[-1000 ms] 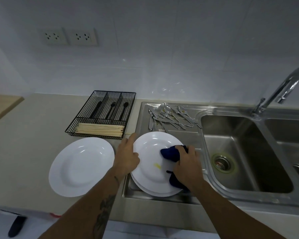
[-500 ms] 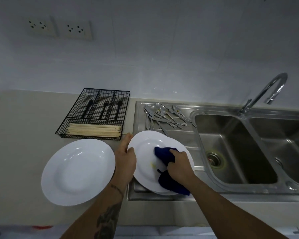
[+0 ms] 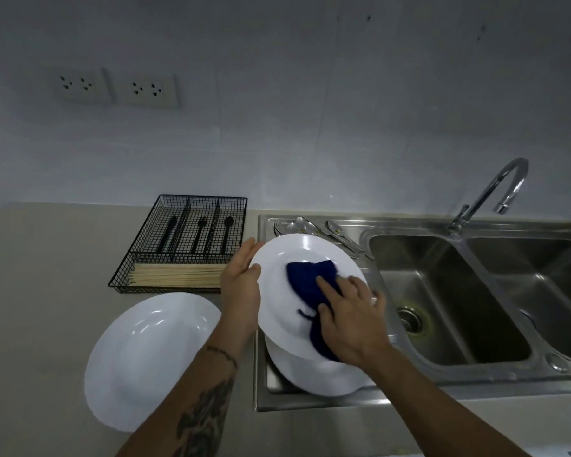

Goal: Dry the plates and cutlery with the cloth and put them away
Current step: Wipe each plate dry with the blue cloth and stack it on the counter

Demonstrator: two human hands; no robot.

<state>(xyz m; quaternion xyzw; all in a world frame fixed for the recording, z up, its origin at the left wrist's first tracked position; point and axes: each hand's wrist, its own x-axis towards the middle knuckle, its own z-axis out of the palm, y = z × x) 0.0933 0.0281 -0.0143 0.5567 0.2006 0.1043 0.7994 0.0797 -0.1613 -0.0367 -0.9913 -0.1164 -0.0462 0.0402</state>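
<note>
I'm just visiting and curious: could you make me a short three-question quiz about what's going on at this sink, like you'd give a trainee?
1. True or false: the right hand presses the blue cloth on the lifted plate.
2. Which hand grips that plate's rim? A) the left hand B) the right hand
3. Fill in: the pale chopsticks lie in the black wire ____.

Key
1. True.
2. A.
3. Tray; black cutlery lies in its rear compartments, and the metal spoons lie on the drainboard.
</note>
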